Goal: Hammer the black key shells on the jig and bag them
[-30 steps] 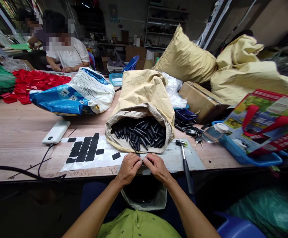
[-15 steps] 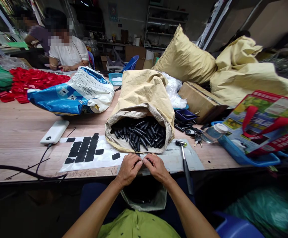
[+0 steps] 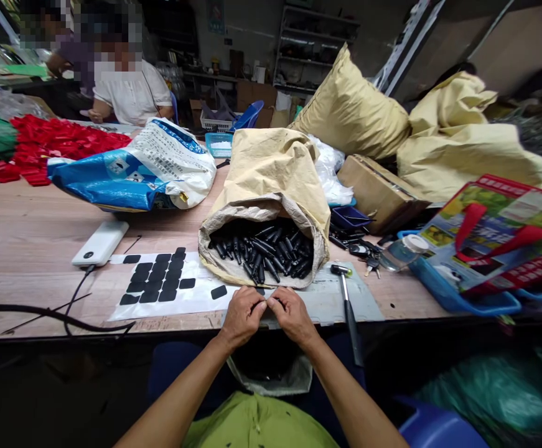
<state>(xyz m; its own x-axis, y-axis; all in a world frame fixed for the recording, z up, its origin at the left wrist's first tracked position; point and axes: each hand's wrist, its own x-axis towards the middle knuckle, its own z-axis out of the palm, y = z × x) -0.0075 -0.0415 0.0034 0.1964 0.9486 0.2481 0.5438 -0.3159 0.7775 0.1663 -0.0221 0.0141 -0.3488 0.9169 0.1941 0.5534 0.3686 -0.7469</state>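
Although many things lie on it, the wooden table (image 3: 28,249) is the largest of all, and I give the hours from the person's working place at its near edge. At twelve o'clock, an open beige sack (image 3: 275,162) lies with its mouth turned towards the person. At one o'clock, farther back, there is a full yellow sack (image 3: 355,112), and towards ten o'clock, a crumpled blue-and-white bag (image 3: 135,165). At six o'clock, below the table edge, one sees an open pale bag (image 3: 294,379) with a dark inside. A white sheet (image 3: 205,292) is spread at nine o'clock. At three o'clock, a hammer (image 3: 348,311) rests with its handle over the edge.

The left hand (image 3: 241,316) and the right hand (image 3: 293,316) come together just before the sack's mouth, the fingers bent inwards and the thumb tips near each other. Whether their fingertips grasp some small object, I cannot tell. Between nine and ten o'clock lies a white power bank (image 3: 100,242). The slender black pieces (image 3: 264,249) are heaped inside the sack's mouth, at twelve o'clock. Thin black patches (image 3: 158,277) sit in rows on the sheet.
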